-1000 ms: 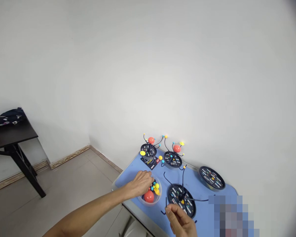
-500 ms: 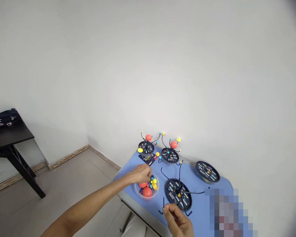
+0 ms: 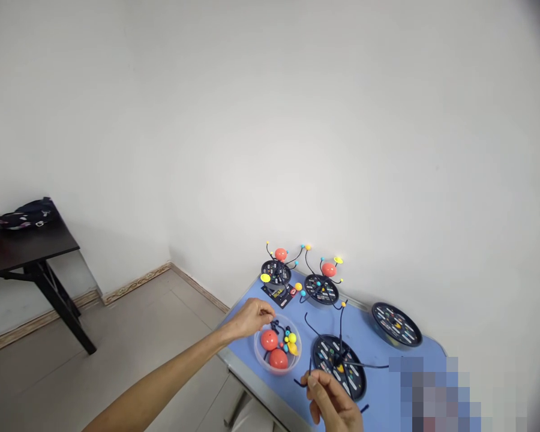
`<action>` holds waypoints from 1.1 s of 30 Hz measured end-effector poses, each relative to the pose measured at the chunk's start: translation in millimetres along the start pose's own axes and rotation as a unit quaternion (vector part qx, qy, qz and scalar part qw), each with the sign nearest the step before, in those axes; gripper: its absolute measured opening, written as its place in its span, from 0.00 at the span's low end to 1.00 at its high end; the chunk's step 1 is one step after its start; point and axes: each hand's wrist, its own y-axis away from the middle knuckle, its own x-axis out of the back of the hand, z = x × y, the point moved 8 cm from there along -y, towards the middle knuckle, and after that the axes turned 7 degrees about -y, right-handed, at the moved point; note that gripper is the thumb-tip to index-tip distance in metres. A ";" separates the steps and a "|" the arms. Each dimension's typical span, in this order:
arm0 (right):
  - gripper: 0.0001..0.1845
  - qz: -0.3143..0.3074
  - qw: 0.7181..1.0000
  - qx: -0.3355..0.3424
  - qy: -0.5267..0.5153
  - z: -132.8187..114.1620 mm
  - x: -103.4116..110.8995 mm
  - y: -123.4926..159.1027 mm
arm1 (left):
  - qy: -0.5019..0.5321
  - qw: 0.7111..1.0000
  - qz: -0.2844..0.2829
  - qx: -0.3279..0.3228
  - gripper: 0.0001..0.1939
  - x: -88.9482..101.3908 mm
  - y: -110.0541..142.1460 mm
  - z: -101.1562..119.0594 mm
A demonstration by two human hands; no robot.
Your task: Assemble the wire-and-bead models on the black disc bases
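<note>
My left hand (image 3: 251, 317) is above the far-left rim of a clear round bowl (image 3: 257, 359), its fingertips drawn together; whether anything is between them is too small to see. Inside the bowl lie two red balls (image 3: 278, 359), small yellow and blue balls (image 3: 292, 338) and black connector pieces (image 3: 275, 327). Lower right, my right hand (image 3: 335, 399) pinches a thin, bent black rod (image 3: 310, 365) between thumb and fingers. Just beyond that hand sits a black round base (image 3: 326, 354) printed with planets, with several curved black arms spreading from its centre.
Two assembled solar system models (image 3: 328, 270) with red balls stand at the back of the blue table (image 3: 292, 393), over a dark printed card (image 3: 283, 300). Another round base (image 3: 396, 324) is at the right, beside a blurred patch. A dark table with a bag (image 3: 27, 215) stands far left.
My left hand has lifted from inside the bowl to its far-left rim, uncovering the black pieces. My right hand still holds the rod. The whole view has shifted slightly.
</note>
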 end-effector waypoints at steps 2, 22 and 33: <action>0.27 -0.008 1.000 -0.009 -0.015 0.5 -2.2 -2.3 | 0.031 0.999 -0.005 0.007 0.13 0.2 0.2 -0.6; 0.18 -0.035 0.969 -0.091 -0.227 13.2 -12.2 -10.7 | 0.243 0.968 -0.058 0.025 0.31 -24.9 35.7 28.5; 0.18 -0.143 0.908 -0.145 -0.365 7.2 -15.6 -9.3 | 0.245 0.967 -0.034 -0.066 0.20 -26.8 51.8 55.8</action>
